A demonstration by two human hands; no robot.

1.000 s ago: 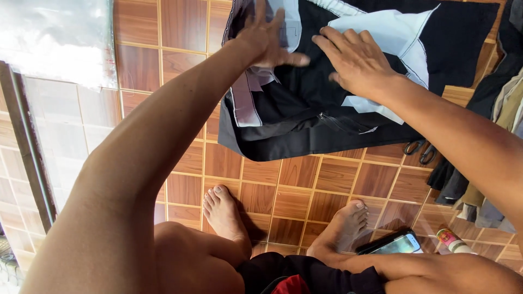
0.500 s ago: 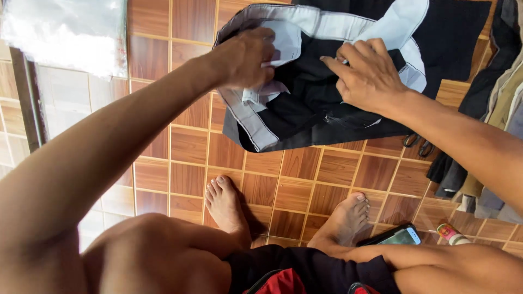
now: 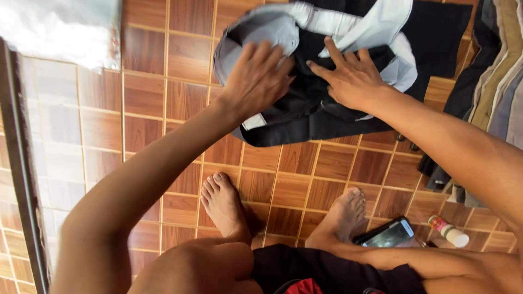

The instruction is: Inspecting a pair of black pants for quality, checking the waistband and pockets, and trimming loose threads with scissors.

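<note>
Nearby, phone [image 3: 388,233] and bottle [image 3: 448,230]; both flat hands (left [image 3: 257,79], right [image 3: 348,78]) press garment [image 3: 305,111].

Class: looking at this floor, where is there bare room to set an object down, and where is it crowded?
Bare tile lies between the black-and-white garment and the feet, and left of the left hand. It is crowded right: the clothes pile, phone and small bottle.

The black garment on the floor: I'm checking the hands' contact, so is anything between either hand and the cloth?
Nothing visible. The left hand lies flat on the black garment near its pale lining, and the right hand presses on the dark cloth beside it. The phone and small bottle lie apart, near the feet.
</note>
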